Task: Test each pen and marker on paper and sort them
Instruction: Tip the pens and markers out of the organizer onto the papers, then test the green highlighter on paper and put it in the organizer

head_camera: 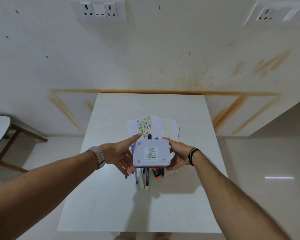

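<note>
A pale lilac box (151, 153) is upside down above the table, its labelled bottom facing me. My left hand (120, 154) grips its left side and my right hand (177, 154) its right side. Several pens and markers lie beneath it: a black-and-white marker (147, 178), an orange highlighter (156, 173) and a blue pen (136, 177) stick out at the near edge. A black marker tip (149, 136) shows at the far edge. Sheets of paper (154, 126) with green, orange and black test strokes lie just beyond the box.
The small white table (111, 196) stands against a stained wall. A wooden stool or side table (3, 134) is at the left. Wall sockets (99, 10) sit high on the wall.
</note>
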The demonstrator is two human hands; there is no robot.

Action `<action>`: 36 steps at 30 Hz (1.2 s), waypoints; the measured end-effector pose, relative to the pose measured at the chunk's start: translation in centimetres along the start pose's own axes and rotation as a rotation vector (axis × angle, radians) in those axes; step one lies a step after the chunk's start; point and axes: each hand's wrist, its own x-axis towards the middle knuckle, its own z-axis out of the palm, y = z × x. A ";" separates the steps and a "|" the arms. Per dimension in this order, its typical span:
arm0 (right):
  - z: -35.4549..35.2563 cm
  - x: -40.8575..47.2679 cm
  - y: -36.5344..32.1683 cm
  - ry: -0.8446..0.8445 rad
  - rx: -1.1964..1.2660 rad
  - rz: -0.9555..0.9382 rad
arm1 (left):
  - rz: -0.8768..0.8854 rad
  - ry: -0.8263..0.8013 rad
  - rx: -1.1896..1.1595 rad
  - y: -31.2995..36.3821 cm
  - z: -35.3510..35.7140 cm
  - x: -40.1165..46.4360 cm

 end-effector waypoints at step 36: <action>12.7 13.2 -10.9 0.051 -0.054 -0.388 | 0.692 0.573 0.753 -5.1 -21.0 6.5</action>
